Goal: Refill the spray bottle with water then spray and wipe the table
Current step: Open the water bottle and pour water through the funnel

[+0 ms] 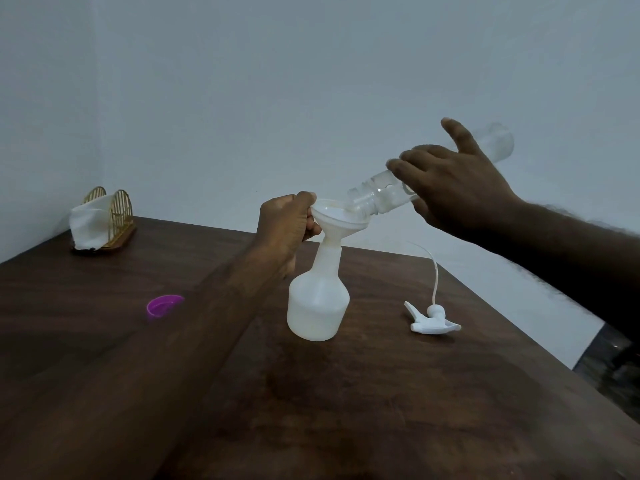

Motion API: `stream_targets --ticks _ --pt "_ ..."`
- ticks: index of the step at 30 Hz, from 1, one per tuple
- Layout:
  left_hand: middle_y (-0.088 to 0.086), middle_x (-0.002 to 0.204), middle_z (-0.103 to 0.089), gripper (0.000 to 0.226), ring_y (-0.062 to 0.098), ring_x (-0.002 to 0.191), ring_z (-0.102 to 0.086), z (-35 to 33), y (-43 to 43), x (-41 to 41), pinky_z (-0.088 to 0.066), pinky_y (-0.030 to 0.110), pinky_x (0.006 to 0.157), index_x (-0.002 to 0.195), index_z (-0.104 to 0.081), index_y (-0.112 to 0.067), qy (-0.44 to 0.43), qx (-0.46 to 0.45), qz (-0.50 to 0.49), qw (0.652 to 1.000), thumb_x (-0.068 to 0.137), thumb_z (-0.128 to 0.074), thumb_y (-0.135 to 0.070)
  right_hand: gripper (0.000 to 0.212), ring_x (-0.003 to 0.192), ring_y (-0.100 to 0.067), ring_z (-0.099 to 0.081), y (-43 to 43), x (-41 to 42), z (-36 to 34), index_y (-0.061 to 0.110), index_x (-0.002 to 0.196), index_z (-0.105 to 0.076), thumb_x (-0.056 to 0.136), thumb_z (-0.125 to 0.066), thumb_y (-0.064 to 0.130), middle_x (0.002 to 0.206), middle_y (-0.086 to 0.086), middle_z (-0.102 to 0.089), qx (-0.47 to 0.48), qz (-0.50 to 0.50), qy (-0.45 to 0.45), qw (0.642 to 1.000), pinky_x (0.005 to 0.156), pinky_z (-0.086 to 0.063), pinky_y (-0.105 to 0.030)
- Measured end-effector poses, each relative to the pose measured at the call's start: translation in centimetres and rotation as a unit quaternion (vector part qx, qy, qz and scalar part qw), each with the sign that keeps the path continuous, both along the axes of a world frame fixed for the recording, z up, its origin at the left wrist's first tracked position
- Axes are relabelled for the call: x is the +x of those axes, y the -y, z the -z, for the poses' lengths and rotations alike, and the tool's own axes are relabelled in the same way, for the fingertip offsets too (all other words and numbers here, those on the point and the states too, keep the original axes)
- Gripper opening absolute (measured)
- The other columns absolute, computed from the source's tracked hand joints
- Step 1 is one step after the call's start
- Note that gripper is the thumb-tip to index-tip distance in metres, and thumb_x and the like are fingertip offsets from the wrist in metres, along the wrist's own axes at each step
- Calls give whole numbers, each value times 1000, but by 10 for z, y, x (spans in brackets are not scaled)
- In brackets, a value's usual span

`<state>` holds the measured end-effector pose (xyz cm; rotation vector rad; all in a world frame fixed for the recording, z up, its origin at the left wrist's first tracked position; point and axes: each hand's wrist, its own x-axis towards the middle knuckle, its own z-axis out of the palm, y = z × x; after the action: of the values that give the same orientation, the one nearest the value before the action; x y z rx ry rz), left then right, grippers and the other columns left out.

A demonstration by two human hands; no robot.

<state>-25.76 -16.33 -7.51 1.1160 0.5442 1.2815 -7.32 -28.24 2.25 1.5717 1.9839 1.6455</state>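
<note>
A white spray bottle [318, 299] stands upright on the dark wooden table [381, 393], its head removed. A white funnel [337, 220] sits in its neck. My left hand [287, 223] grips the funnel's rim on the left side. My right hand [450, 188] holds a clear plastic water bottle [381, 195], tilted with its mouth down in the funnel. The white trigger head [433, 320] with its dip tube lies on the table to the right of the spray bottle.
A purple bottle cap [164, 305] lies on the table to the left. A gold wire holder with white napkins [102, 220] stands at the far left corner by the wall. The table's right edge runs diagonally behind the trigger head.
</note>
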Motion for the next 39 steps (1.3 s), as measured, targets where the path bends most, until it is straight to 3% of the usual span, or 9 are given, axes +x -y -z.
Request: stream_targets --ticks 3,15,25,28,32,39 --pt "-1 44 -45 33 14 46 -46 1 0 0 -54 34 73 59 -50 -10 0 -2 0 1000 90 -57 -16 45 93 -32 -67 2 3 -1 7 123 -56 79 -64 11 103 -10 -68 3 -2 -6 1000 117 -8 -54" --pt "-1 45 -44 34 15 46 -45 2 -2 1 -54 34 71 58 -50 -10 7 -2 1 1000 90 -58 -16 50 103 -31 -66 1 3 3 6 126 -54 79 -69 10 110 -12 -66 11 -31 -7 999 116 -15 -54" --pt "1 47 -43 33 17 47 -44 4 -6 2 -50 33 67 58 -49 -10 3 1 -2 1000 89 -59 -16 52 98 -32 -66 3 4 9 5 123 -56 74 -72 10 109 -13 -67 5 -14 -32 999 111 -28 -51" --pt "2 49 -43 32 18 49 -44 5 -7 1 -50 34 66 59 -49 -10 -2 3 -5 1000 88 -59 -18 52 96 -35 -66 7 -2 13 3 121 -57 72 -76 8 109 -15 -67 -3 -9 -71 997 91 -47 -45" --pt "2 51 -43 34 17 49 -43 6 -6 0 -51 34 66 61 -49 -11 -13 6 -12 1000 89 -61 -26 58 100 -34 -63 18 -11 18 12 132 -50 81 -74 26 119 -8 -65 7 20 -193 981 74 -48 -38" --pt "5 56 -46 46 18 48 -44 10 -5 -5 -47 29 57 64 -50 -11 -43 -31 -31 998 87 -59 -50 63 89 -23 -64 36 -31 32 15 121 -57 72 -78 49 101 -1 -66 13 -2 -418 908 81 -53 -40"
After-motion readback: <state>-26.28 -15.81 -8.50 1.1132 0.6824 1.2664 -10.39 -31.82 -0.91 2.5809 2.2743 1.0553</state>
